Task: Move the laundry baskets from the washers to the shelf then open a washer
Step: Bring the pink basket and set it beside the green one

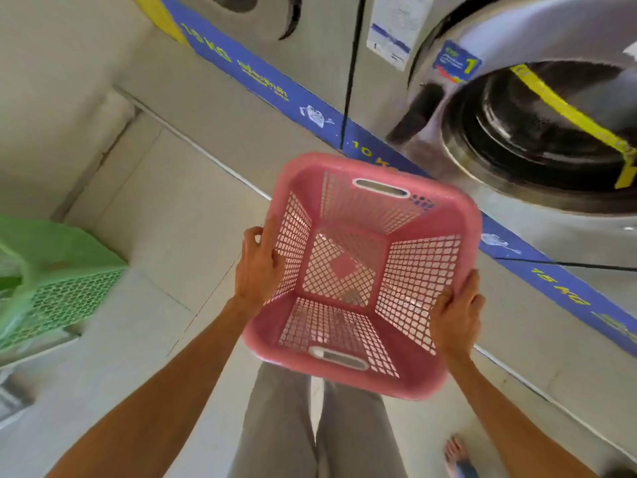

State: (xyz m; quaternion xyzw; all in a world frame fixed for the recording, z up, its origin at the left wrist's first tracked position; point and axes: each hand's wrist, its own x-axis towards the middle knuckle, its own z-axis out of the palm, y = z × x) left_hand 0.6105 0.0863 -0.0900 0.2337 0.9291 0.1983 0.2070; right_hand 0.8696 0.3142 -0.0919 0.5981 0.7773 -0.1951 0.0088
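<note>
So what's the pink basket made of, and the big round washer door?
The pink basket looks like moulded plastic, smooth and slightly glossy, with a grid of holes and cut-out handles. The washer door seems to have a shiny metal ring, probably steel, since it reflects light; its dark middle looks like glass, though that's less certain.

From my feed, the blue band (pixel 300 98) running along the base of the washers carries yellow weight marks: "10 K" just behind the pink basket's (pixel 458 215) far rim, and what looks like "18 KG" further along on each side, both blurred. A blue sticker (pixel 456 65) on the right washer's door ring (pixel 431 98) shows a large yellow "1"; its small print I cannot read.
</note>
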